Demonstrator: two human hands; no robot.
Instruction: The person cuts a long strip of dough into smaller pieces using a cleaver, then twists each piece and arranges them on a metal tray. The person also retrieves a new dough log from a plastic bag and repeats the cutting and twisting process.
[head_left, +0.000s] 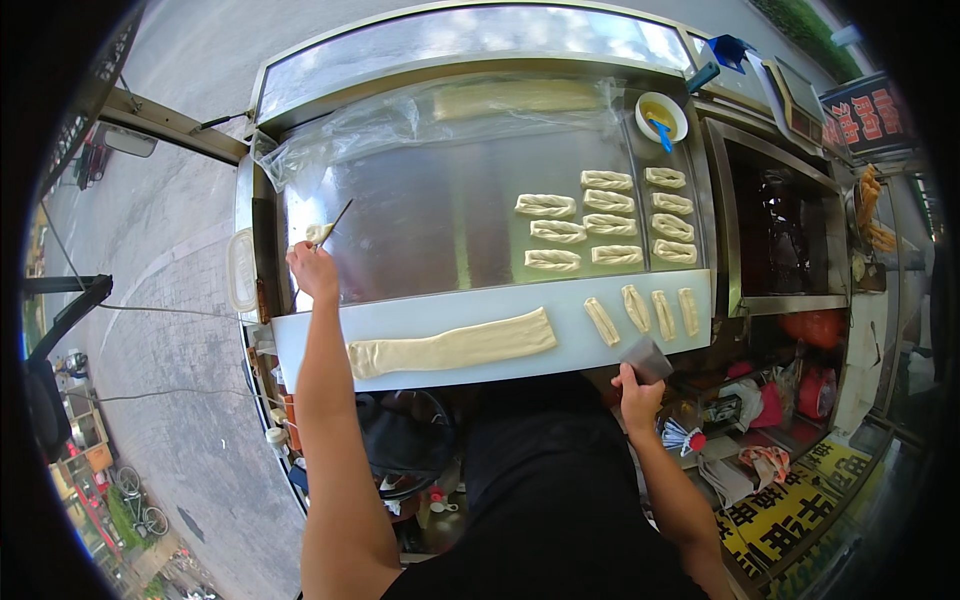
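Note:
My left hand (313, 268) is at the left end of the steel worktop, closed around a thin dark stick (342, 213). A small pale lump, apparently dough (318, 233), lies against the stick and fingertips. My right hand (640, 397) grips a flat metal dough scraper or cutter (648, 361) at the front edge of the white board (465, 311). Just beyond its blade lie several narrow dough strips (636, 309). A long flat dough sheet (454, 343) stretches across the board's left and middle, touched by neither hand.
Several twisted dough pieces (553, 231) sit in columns at the worktop's right. Clear plastic sheeting (360, 131) covers its far side. A white bowl (677, 112) with yellowish contents and a blue utensil stands at the far right corner, near a metal-framed fryer vat of dark liquid (784, 225).

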